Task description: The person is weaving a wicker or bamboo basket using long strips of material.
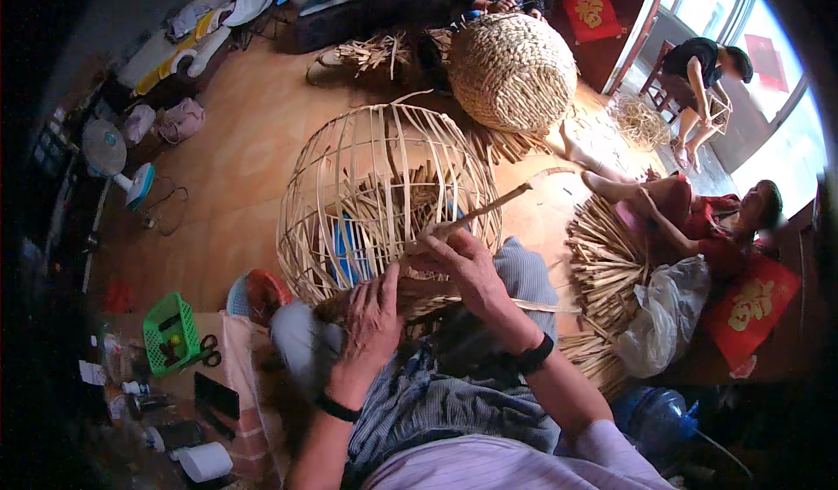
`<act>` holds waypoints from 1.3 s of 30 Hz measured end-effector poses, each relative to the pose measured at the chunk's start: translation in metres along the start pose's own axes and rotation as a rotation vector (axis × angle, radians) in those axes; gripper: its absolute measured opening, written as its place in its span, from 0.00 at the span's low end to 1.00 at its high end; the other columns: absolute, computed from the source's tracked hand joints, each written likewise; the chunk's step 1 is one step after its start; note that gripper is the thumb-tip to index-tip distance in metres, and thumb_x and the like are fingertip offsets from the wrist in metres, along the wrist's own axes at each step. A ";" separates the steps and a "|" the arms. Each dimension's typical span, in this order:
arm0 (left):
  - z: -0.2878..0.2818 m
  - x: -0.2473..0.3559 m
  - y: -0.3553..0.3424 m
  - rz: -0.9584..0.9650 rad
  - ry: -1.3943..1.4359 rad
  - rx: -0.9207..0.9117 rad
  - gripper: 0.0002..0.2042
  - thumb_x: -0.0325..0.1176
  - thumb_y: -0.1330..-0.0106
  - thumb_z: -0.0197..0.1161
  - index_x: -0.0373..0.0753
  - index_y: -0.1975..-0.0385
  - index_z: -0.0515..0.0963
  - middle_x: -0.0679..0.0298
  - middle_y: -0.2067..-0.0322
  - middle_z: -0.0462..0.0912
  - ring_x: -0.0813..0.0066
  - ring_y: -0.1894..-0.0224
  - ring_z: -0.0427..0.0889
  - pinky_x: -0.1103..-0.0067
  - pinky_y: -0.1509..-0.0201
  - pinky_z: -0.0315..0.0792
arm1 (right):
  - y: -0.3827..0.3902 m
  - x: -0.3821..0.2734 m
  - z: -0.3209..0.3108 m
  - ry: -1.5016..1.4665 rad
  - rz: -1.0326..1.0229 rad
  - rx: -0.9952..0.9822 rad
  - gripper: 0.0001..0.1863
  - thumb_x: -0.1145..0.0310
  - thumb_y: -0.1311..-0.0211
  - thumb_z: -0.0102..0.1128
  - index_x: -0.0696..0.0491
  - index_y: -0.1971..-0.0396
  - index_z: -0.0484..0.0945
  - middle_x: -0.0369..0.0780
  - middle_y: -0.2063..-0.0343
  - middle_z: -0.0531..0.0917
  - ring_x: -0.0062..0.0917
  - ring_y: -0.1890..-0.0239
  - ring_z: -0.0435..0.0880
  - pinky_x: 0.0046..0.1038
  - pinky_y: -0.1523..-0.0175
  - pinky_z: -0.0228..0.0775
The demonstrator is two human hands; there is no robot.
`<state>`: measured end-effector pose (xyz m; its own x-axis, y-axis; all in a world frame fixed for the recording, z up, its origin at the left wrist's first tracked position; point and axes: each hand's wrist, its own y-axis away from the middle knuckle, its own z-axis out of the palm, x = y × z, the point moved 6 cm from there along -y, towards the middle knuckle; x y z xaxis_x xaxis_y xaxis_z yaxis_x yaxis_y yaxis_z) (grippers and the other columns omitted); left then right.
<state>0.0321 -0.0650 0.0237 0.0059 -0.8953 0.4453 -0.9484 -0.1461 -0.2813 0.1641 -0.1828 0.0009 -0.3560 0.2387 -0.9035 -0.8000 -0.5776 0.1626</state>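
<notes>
An open-work basket frame (295,200) of pale, thin strips stands between my knees, bundled cut stalks visible through its ribs. My right hand (476,274) is closed on a brown dried stalk (491,209), whose far end sticks out to the upper right past the frame. At the near edge of the frame, my left hand (371,320) is closed with its fingertips on the woven edge. My hands hide part of that edge and the stalk's near end.
Ahead, a person holds a large woven basket (515,71). Two more people sit at the right. Stalk bundles (602,246) and a white plastic bag (668,311) lie right of my knee. Left are a green plastic basket (170,333), scissors (205,352) and a fan (105,147).
</notes>
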 end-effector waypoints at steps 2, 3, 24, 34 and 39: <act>0.009 0.002 0.008 0.136 -0.296 0.017 0.28 0.24 0.39 0.63 0.29 0.36 0.69 0.46 0.49 0.78 0.49 0.46 0.78 0.58 0.38 0.71 | -0.009 -0.006 0.008 0.127 -0.088 -0.073 0.12 0.66 0.24 0.60 0.60 0.53 0.78 0.40 0.60 0.86 0.24 0.58 0.86 0.27 0.50 0.78; 0.014 0.002 0.010 0.203 -0.447 0.029 0.30 0.26 0.38 0.61 0.27 0.34 0.66 0.48 0.50 0.77 0.51 0.47 0.78 0.60 0.38 0.71 | -0.010 -0.010 0.010 0.270 -0.165 -0.114 0.11 0.66 0.25 0.60 0.60 0.54 0.78 0.41 0.61 0.86 0.25 0.59 0.85 0.28 0.51 0.78; 0.011 0.012 0.005 0.234 -0.450 0.212 0.15 0.24 0.36 0.55 0.33 0.49 0.75 0.50 0.54 0.77 0.50 0.48 0.76 0.60 0.43 0.69 | 0.008 0.002 0.046 1.543 -0.548 -0.198 0.10 0.69 0.38 0.56 0.57 0.59 0.73 0.49 0.63 0.79 0.48 0.60 0.84 0.45 0.61 0.77; 0.030 -0.029 -0.005 0.043 -0.208 -0.059 0.15 0.21 0.44 0.62 0.33 0.55 0.80 0.48 0.58 0.80 0.47 0.52 0.79 0.59 0.46 0.72 | 0.000 0.004 0.039 1.500 -0.516 -0.096 0.13 0.65 0.38 0.63 0.54 0.58 0.73 0.44 0.70 0.83 0.44 0.61 0.86 0.42 0.61 0.77; 0.014 -0.014 -0.006 0.063 -0.009 0.047 0.21 0.19 0.48 0.65 0.34 0.51 0.77 0.48 0.57 0.82 0.44 0.50 0.79 0.58 0.44 0.72 | 0.026 -0.015 0.022 0.989 -0.583 -0.036 0.18 0.74 0.40 0.69 0.55 0.52 0.75 0.41 0.69 0.81 0.32 0.64 0.84 0.36 0.62 0.78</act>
<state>0.0424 -0.0571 0.0070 -0.0498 -0.9071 0.4179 -0.9312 -0.1090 -0.3477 0.1378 -0.1839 0.0273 0.6116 -0.2313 -0.7567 -0.6987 -0.6065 -0.3794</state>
